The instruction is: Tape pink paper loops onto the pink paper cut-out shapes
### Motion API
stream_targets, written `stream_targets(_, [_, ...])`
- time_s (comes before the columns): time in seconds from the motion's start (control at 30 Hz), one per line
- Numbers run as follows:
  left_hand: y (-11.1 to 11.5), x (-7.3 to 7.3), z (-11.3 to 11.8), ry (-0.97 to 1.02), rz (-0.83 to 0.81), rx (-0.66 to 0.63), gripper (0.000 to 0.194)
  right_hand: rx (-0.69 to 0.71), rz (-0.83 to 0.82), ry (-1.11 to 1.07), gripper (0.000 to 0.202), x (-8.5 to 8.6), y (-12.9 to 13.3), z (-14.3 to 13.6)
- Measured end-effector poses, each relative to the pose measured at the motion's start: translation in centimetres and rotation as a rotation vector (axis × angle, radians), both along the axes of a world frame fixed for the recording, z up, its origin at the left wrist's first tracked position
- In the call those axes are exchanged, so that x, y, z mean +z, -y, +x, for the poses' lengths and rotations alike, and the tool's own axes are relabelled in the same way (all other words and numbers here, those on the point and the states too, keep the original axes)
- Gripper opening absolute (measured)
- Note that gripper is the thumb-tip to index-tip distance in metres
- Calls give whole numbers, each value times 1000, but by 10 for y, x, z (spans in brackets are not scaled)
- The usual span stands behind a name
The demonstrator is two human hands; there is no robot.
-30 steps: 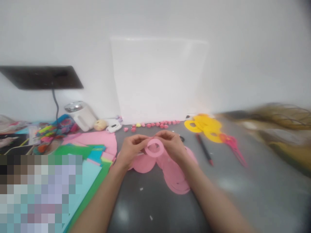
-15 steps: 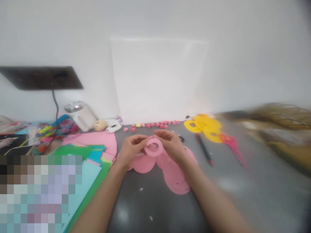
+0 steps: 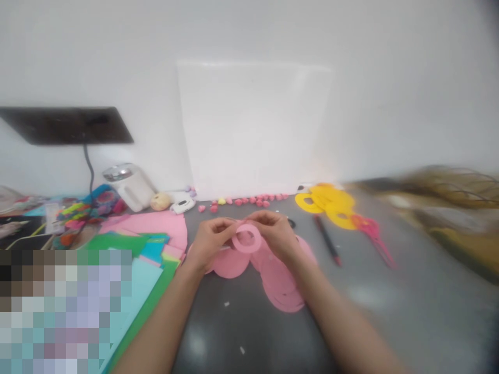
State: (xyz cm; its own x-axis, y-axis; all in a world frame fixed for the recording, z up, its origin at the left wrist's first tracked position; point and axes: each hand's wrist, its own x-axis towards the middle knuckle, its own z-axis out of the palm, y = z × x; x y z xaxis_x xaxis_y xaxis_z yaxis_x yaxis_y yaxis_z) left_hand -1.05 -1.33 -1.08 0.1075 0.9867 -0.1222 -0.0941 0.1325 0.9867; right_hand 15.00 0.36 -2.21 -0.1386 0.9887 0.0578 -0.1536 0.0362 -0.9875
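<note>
A pink paper ring point(image 3: 255, 242) is held up between my two hands, its round hole facing me. My left hand point(image 3: 213, 240) pinches it at the left edge. On the other side the fingers of my right hand point(image 3: 276, 234) are closed on its upper right edge. Beneath both hands, pink paper discs point(image 3: 233, 265) and a further overlapping pile of pink discs point(image 3: 283, 291) lie on the dark table point(image 3: 218, 332). My fingertips partly hide the ring's top edge.
To the right lie yellow paper rings point(image 3: 331, 200), a dark pen point(image 3: 328, 241) and pink scissors point(image 3: 376, 239). Coloured paper sheets point(image 3: 144, 280) cover the left side. Small pink pieces point(image 3: 253, 200) line the wall, near a white device point(image 3: 182, 202) and a white canister point(image 3: 132, 189).
The pink ring has dipped very slightly, and the fingers of my right hand have shifted a little along its top. Everything else stays in place.
</note>
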Motion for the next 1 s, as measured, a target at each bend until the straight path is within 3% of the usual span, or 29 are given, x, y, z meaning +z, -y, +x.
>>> stream_targets(0.27, [0, 2, 0, -7, -16, 31, 30, 22, 0, 21, 19, 3, 0, -1])
stream_targets(0.6, [1, 1, 0, 6, -43, 13, 28, -41, -35, -18, 14, 5, 1, -2])
stream_targets(0.8, [0, 3, 0, 23, -31, 10, 23, 66, -11, -43, 19, 2, 0, -1])
stream_targets(1.0, [2, 5, 1, 30, -35, 12, 23, 66, 1, -74, 19, -1, -1, -1])
